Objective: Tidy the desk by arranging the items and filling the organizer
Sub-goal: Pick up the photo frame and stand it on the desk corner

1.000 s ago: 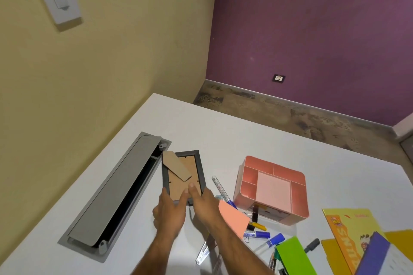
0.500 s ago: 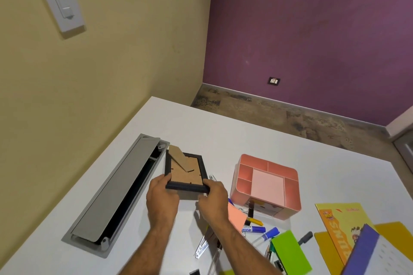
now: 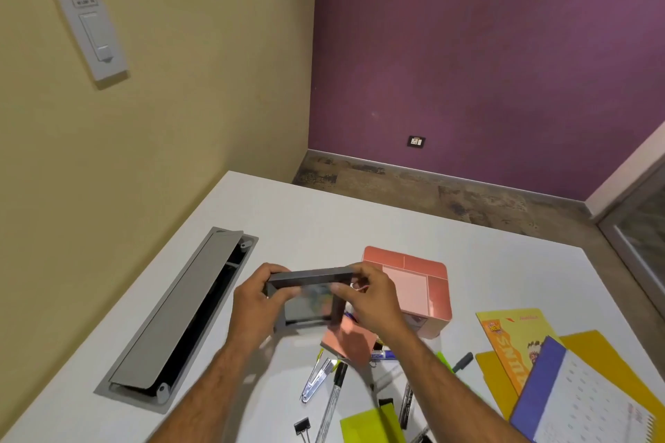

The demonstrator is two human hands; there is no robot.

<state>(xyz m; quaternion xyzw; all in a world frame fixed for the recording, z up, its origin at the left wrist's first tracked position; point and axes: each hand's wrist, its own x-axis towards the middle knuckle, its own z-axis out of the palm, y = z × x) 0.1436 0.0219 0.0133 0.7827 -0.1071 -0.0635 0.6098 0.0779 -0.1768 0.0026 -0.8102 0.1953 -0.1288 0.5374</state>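
Picture frame (image 3: 309, 298) held above the tabletop (image 3: 324, 223) in both hands, beside a pink organizer (image 3: 408, 289).

Left hand (image 3: 257, 302) grasps the frame's left edge and right hand (image 3: 374, 297) its right edge, each grip clenched on it; the frame is tilted with its glass side toward the camera, blurred, clear of the tabletop. Organizer: pink, several open compartments, stands just right of the right hand; no contents show in the compartments seen from above, lower front partly hidden. Loose on the tabletop near the forearms: pink note pad (image 3: 351, 338), black marker (image 3: 333, 403), metal clip (image 3: 318, 379), binder clip (image 3: 303, 428), green note pad (image 3: 372, 426). At right: yellow booklet (image 3: 511, 342), spiral notebook (image 3: 583, 403). At left: grey cable tray (image 3: 180, 316), lid raised.
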